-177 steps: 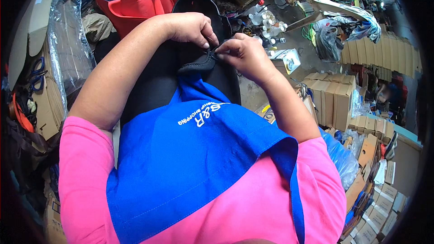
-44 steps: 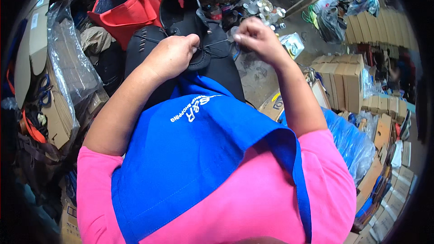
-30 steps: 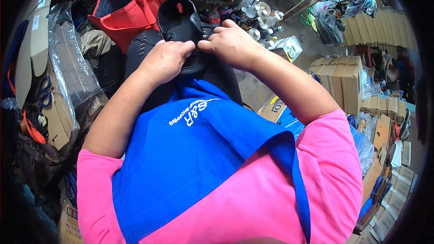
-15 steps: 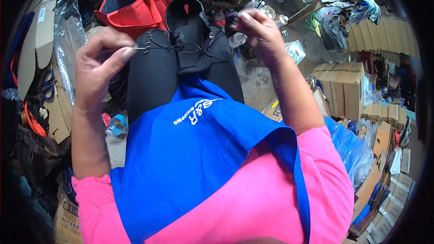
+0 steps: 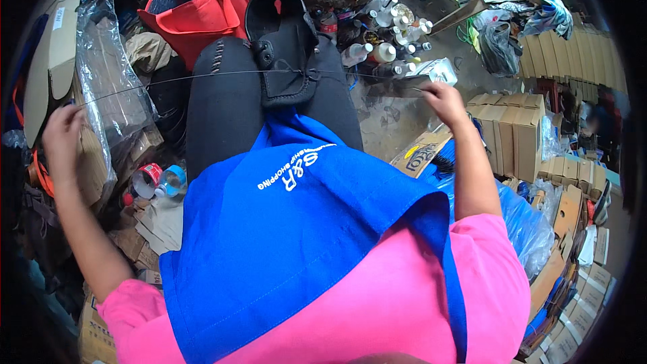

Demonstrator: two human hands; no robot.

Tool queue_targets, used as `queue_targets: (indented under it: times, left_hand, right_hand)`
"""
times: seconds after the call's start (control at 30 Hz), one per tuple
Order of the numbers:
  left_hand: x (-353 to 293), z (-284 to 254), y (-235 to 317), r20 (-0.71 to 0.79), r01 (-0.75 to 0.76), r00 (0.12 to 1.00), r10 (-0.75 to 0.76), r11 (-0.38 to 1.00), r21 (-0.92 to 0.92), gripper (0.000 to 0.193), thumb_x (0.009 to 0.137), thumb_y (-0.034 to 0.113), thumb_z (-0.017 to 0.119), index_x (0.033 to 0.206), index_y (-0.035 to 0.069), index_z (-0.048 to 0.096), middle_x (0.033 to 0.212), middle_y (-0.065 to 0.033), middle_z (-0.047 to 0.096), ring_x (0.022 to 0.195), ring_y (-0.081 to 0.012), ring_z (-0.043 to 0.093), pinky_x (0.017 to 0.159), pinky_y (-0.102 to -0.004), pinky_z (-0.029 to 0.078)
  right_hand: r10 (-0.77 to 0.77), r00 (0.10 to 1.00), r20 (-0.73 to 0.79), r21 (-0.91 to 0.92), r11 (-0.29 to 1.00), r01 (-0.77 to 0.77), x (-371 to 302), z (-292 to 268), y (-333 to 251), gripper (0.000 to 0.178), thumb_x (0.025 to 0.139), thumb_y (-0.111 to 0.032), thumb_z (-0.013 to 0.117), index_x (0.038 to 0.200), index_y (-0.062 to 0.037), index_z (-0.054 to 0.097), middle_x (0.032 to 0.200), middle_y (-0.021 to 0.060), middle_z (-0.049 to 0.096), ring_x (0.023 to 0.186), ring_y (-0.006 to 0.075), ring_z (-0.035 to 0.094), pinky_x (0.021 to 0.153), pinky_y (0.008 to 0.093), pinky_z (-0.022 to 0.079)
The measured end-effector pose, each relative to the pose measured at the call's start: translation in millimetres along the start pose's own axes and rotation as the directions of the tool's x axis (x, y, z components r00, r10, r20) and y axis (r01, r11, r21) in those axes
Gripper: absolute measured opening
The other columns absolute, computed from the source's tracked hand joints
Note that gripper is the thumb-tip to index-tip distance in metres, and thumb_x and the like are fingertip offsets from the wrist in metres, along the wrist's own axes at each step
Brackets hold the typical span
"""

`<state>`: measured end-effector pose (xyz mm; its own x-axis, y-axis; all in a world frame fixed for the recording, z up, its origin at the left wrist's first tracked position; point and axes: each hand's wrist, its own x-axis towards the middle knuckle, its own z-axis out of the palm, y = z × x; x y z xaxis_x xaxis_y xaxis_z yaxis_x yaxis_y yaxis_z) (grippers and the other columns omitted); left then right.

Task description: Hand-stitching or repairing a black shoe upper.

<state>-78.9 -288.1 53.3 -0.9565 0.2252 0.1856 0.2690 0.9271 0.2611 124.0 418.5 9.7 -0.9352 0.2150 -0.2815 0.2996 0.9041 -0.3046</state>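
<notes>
A black shoe [image 5: 286, 81] rests between my knees, its opening facing away and its toe toward me. Stitching runs around its toe. A dark thread [image 5: 155, 82] is stretched out wide to both sides, passing across the shoe. Far out at the left, my left hand [image 5: 64, 136] is closed on one end of the thread. My right hand [image 5: 445, 102], raised at the right, pinches the other end; something thin sticks out from its fingertips, too blurred to tell. A blue apron [image 5: 269, 229] covers my lap.
Beyond my knees stands a red bag [image 5: 209, 17]. Several bottles [image 5: 384, 52] crowd the floor at the far right. Cardboard boxes [image 5: 509, 128] are stacked on the right. Plastic wrap [image 5: 111, 61] and cardboard lie at the left, with a blue-capped bottle [image 5: 173, 180] beside my thigh.
Both hands have moved apart, the left outward and toward me, the right outward and down. The thread, loose over the shoe before, is now drawn out nearly straight.
</notes>
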Motion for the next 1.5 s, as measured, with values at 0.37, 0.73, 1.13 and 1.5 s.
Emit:
queue_targets:
  times: [0.37, 0.73, 1.13, 1.5]
  left_hand:
    - [22, 89, 262, 0.092, -0.411, 0.813, 0.576, 0.678, -0.610, 0.037, 0.075, 0.009, 0.072, 0.112, 0.010, 0.064, 0.122, -0.0086, 0.059, 0.113, -0.0276, 0.057, 0.097, -0.0361, 0.045]
    - [61, 130, 307, 0.221, -0.460, 0.636, 0.739, 0.594, -0.660, 0.027, 0.070, 0.010, 0.077, 0.092, 0.004, 0.063, 0.096, -0.0093, 0.056, 0.096, -0.0280, 0.059, 0.082, -0.0367, 0.048]
    - [68, 148, 298, 0.388, -0.153, 0.570, 0.724, 0.558, -0.815, 0.020, 0.077, 0.011, 0.074, 0.094, 0.002, 0.070, 0.084, -0.0040, 0.051, 0.086, -0.0164, 0.053, 0.078, -0.0279, 0.044]
    - [65, 153, 298, 0.356, -0.137, 0.581, 0.732, 0.519, -0.844, 0.020, 0.076, 0.011, 0.075, 0.093, 0.002, 0.070, 0.083, -0.0029, 0.050, 0.083, -0.0149, 0.052, 0.077, -0.0276, 0.043]
  right_hand:
    - [-0.325, 0.945, -0.038, 0.528, 0.797, 0.295, 34, 15, -130, 0.016, 0.079, -0.010, 0.071, 0.094, -0.0070, 0.071, 0.089, 0.0066, 0.065, 0.084, 0.0166, 0.063, 0.077, 0.0300, 0.050]
    - [-0.546, 0.837, -0.005, 0.352, 0.783, 0.513, 64, 24, -174, 0.011, 0.080, -0.011, 0.071, 0.090, -0.0119, 0.071, 0.085, 0.0034, 0.059, 0.084, 0.0175, 0.061, 0.077, 0.0294, 0.049]
    - [-0.446, 0.894, -0.043, 0.491, 0.770, 0.408, 52, 40, -172, 0.012, 0.078, -0.006, 0.072, 0.089, -0.0112, 0.073, 0.085, 0.0019, 0.062, 0.080, 0.0132, 0.061, 0.072, 0.0267, 0.049]
    - [-0.458, 0.888, -0.047, 0.493, 0.762, 0.420, 52, 41, -169, 0.013, 0.078, -0.008, 0.073, 0.090, -0.0113, 0.072, 0.084, 0.0021, 0.062, 0.077, 0.0136, 0.060, 0.070, 0.0274, 0.049]
